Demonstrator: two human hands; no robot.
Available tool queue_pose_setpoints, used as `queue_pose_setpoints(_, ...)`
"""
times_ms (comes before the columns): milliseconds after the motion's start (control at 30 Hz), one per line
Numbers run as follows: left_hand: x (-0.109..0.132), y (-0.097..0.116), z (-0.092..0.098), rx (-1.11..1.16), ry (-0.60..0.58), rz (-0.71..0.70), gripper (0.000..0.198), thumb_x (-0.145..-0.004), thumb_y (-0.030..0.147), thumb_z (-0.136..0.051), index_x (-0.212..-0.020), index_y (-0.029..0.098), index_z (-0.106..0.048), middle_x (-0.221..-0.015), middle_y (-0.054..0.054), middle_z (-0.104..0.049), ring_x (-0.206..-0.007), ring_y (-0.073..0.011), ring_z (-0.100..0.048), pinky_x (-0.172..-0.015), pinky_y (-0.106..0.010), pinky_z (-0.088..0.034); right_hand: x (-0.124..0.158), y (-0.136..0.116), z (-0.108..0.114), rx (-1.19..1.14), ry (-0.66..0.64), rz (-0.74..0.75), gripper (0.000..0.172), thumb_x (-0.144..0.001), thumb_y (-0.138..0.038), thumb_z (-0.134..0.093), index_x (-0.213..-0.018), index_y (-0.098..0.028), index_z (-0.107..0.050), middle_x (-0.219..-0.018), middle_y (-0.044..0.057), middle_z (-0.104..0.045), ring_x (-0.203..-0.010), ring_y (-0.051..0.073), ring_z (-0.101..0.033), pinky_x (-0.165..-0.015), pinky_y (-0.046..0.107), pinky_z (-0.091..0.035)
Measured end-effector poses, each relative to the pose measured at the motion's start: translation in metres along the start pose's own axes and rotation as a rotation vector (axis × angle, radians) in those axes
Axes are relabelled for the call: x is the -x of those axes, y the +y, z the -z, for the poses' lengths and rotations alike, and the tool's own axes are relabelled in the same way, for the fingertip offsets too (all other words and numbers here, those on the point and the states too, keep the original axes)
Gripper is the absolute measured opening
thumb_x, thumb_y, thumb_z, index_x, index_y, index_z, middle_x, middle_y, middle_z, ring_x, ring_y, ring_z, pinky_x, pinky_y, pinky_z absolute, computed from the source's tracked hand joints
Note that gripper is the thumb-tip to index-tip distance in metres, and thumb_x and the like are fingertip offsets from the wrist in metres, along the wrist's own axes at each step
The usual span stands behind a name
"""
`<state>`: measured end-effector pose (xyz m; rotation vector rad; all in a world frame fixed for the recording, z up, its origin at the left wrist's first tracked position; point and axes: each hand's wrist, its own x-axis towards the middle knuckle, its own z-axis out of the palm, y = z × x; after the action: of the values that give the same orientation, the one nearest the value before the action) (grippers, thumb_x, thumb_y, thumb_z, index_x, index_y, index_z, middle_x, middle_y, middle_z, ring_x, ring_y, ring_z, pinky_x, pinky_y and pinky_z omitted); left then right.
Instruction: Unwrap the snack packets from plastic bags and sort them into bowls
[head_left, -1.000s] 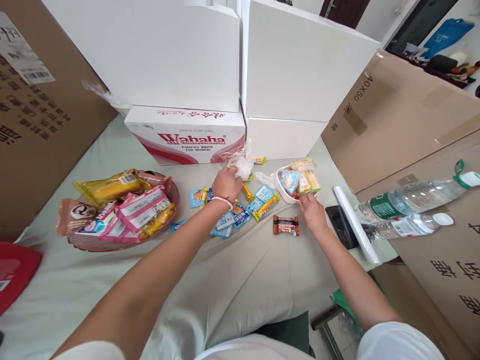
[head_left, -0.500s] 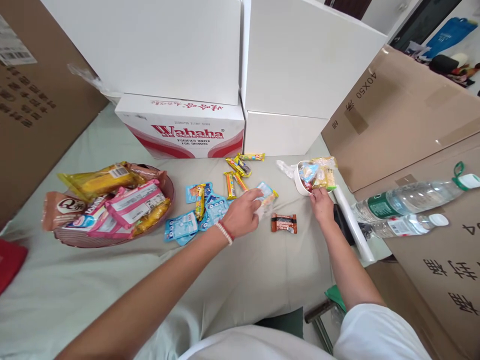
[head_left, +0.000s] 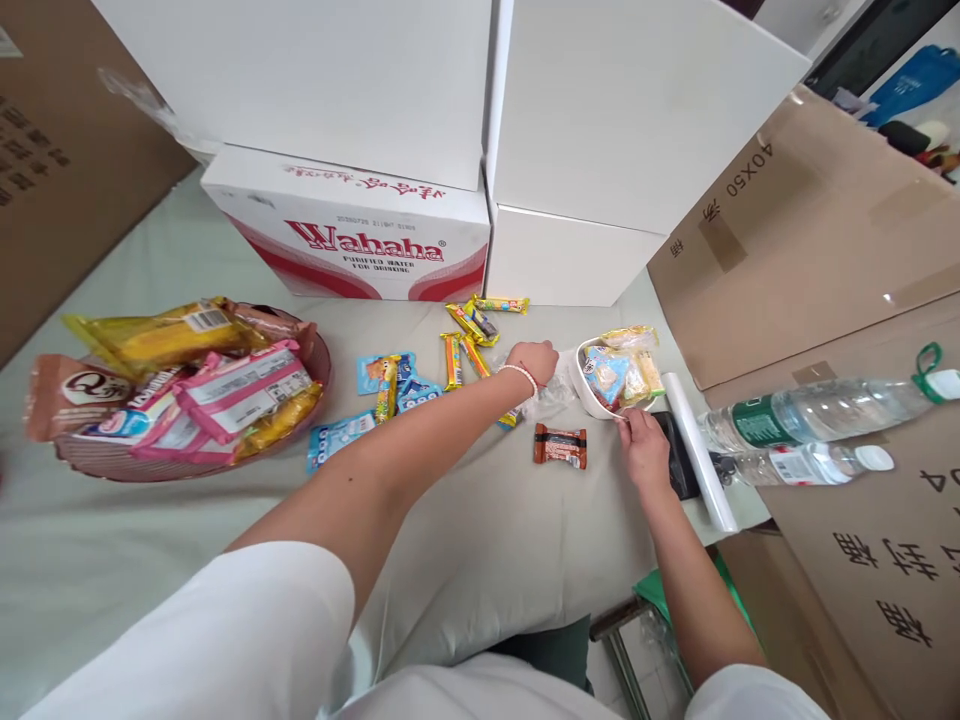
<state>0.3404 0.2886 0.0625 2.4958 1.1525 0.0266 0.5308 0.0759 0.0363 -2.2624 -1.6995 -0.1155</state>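
Note:
A small white bowl (head_left: 584,388) heaped with little snack packets (head_left: 616,368) stands right of centre on the pale green cloth. My left hand (head_left: 534,361), a bead bracelet at its wrist, is curled at the bowl's left side, closed on crumpled clear plastic wrap (head_left: 551,397). My right hand (head_left: 642,447) is at the bowl's near rim, fingertips pinched on the edge. A brown chocolate bar (head_left: 560,446) lies just in front of the bowl, between my arms. Blue packets (head_left: 339,436) and orange-yellow bars (head_left: 453,358) lie scattered to the left of my left hand.
A pink basket (head_left: 142,466) piled with large snack packs sits at the left. A Wahaha box (head_left: 360,232) and white boxes (head_left: 622,120) wall off the back. At the right are a black phone (head_left: 676,455), a white roll (head_left: 702,452), two water bottles (head_left: 814,410) and cardboard boxes (head_left: 810,220).
My left hand came from the back near the Wahaha box, across the blue packets, to the bowl's left side with the plastic wrap. My right hand stayed at the bowl. The view shifted slightly.

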Motion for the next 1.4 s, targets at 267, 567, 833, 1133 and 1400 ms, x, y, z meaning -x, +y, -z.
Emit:
queue_pose_setpoints(267,0.033,-0.053,0.026,-0.062,0.059,0.218,0.036,-0.094,0.014,-0.048,-0.120,0.009,-0.072,-0.123,-0.024,-0.070,-0.112,-0.0329,-0.070,-0.094,-0.041,-0.053,0.022,-0.005,-0.007,-0.064,0.077,-0.063,0.035,-0.104,-0.041,-0.037,-0.106,-0.026,-0.068,-0.112,0.014,-0.072,-0.106,0.031,-0.063,-0.097,0.043,-0.050)
queue_pose_setpoints(567,0.140,-0.042,0.028,-0.034,0.251,0.331,0.049,-0.103,0.046,-0.037,-0.092,0.020,-0.077,-0.111,-0.013,-0.071,-0.099,-0.0307,-0.072,-0.079,-0.040,-0.056,-0.026,0.004,-0.027,0.051,0.164,-0.084,0.034,-0.105,-0.034,-0.037,-0.102,-0.019,-0.068,-0.102,0.014,-0.071,-0.098,0.028,-0.062,-0.088,0.036,-0.048)
queue_pose_setpoints(833,0.068,0.007,0.018,-0.061,0.060,-0.089,0.081,-0.093,0.030,-0.057,-0.165,0.045,-0.023,-0.176,-0.004,-0.021,-0.118,-0.0281,-0.069,-0.091,-0.040,-0.057,0.006,0.020,-0.026,-0.055,0.227,0.054,0.029,-0.106,-0.037,-0.043,-0.103,-0.020,-0.067,-0.101,0.010,-0.071,-0.098,0.025,-0.061,-0.090,0.035,-0.048)
queue_pose_setpoints(1133,0.034,-0.007,0.028,-0.163,-0.066,0.023,0.040,-0.093,0.007,-0.041,-0.117,0.011,-0.073,-0.117,-0.022,-0.072,-0.106,-0.0321,-0.073,-0.085,-0.041,-0.056,-0.011,0.019,-0.024,0.074,0.140,-0.081,0.022,-0.103,-0.033,-0.048,-0.100,-0.019,-0.065,-0.098,0.011,-0.068,-0.095,0.027,-0.059,-0.085,0.035,-0.047)
queue_pose_setpoints(1400,0.172,-0.005,0.012,-0.115,0.408,0.064,0.033,-0.105,0.029,-0.040,-0.095,0.020,-0.070,-0.096,-0.008,-0.073,-0.076,-0.0220,-0.072,-0.056,-0.030,-0.047,-0.119,0.019,-0.039,0.085,0.123,-0.350,0.019,-0.096,-0.021,-0.055,-0.110,-0.012,-0.064,-0.110,0.018,-0.067,-0.102,0.029,-0.060,-0.092,0.037,-0.045)
